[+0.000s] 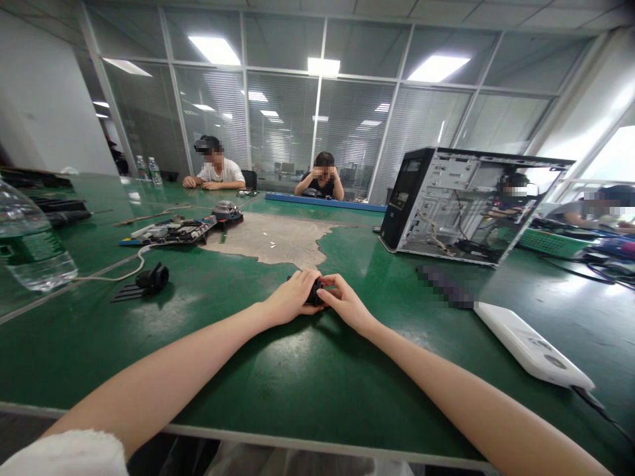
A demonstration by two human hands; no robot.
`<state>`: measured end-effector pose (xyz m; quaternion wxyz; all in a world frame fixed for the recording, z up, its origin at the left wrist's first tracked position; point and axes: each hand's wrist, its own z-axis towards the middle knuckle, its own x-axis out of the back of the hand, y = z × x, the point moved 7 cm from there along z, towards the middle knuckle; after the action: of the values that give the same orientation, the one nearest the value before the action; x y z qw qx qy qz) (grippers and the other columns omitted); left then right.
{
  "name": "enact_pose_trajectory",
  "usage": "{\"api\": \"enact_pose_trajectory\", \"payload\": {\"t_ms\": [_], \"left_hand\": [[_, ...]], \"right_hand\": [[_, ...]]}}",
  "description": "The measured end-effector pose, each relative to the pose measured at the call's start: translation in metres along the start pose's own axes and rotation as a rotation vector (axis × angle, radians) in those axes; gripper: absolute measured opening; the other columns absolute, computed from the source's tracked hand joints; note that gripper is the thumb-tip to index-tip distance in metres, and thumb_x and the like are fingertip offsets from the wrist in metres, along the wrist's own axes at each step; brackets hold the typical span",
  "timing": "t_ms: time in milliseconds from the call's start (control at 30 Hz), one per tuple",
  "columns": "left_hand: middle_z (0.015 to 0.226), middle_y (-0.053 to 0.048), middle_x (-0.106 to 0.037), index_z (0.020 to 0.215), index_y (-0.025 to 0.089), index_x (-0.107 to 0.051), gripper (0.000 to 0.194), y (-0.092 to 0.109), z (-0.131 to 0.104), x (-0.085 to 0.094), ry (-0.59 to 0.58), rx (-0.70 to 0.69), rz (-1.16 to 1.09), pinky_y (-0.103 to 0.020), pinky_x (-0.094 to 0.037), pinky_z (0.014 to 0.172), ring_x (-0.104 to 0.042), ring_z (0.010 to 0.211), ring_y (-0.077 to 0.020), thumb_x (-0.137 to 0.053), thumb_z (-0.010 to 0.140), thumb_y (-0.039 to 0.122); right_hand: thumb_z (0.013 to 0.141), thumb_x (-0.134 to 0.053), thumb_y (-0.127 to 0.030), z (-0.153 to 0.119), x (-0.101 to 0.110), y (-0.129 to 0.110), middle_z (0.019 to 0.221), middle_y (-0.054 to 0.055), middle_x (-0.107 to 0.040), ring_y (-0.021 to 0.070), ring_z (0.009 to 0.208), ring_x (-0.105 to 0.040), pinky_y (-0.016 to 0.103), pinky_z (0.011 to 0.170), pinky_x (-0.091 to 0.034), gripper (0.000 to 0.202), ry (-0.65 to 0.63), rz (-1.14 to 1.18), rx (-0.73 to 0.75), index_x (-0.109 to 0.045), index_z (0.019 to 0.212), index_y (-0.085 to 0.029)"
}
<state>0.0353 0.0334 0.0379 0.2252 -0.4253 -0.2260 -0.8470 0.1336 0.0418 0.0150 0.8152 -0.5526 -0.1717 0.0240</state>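
A small black part [313,292] is between my two hands, low over the table's middle and mostly covered by the fingers, so its exact kind does not show. My left hand [292,297] is wrapped round it from the left and above. From the other side, the thumb and fingers of my right hand [346,305] close on its right end. Off to the left lies another black piece [153,279] with a round, ring-like end and several thin prongs, apart from both hands.
The green tabletop [278,390] has a bare, worn patch [278,235]. Circuit boards [173,230] with a cable lie left of it. A water bottle [30,244] stands far left. An open computer case [446,211] and white power bank [533,344] are right. Several people sit around.
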Motion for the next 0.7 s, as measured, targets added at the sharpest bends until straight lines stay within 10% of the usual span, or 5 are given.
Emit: {"api": "enact_pose_trajectory", "payload": {"t_ms": [700], "left_hand": [[0.105, -0.009, -0.046, 0.108, 0.017, -0.035, 0.05, 0.002, 0.0, 0.002, 0.009, -0.011, 0.004, -0.038, -0.041, 0.079, -0.046, 0.092, -0.0229, -0.061, 0.068, 0.034]], "right_hand": [[0.073, -0.053, -0.034, 0.0, 0.001, 0.002, 0.092, 0.003, -0.052, 0.0143, 0.08, -0.055, 0.028, 0.064, -0.048, 0.026, 0.0, -0.015, 0.014, -0.045, 0.094, -0.021]]}}
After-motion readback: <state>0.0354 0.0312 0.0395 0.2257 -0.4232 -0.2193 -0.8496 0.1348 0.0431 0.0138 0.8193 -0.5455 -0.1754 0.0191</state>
